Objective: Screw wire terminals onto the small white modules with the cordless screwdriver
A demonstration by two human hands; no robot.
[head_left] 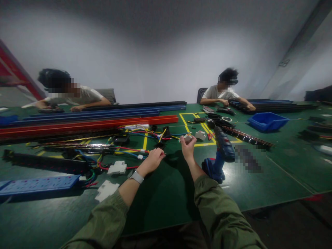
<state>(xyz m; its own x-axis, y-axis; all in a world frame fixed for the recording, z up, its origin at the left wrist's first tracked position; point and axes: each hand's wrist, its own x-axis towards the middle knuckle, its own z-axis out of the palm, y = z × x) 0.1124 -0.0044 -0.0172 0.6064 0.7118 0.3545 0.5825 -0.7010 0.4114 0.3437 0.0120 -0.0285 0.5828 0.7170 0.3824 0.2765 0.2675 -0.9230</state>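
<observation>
R hand (188,148) had a small white part (187,138) gripped in its fingertips, over the green table (275,162), just L of a white block (200,135), w/ the drill (223,148) nearby. L hand (155,158) (watch (137,176) on wrist) had fingers bunched; couldn't tell what, if anything, they held.

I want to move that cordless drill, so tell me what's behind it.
Behind the cordless drill, a black strip with copper-coloured rails and yellow lines show on the green table. Whatever the drill's body covers from this view can't be seen.
</observation>
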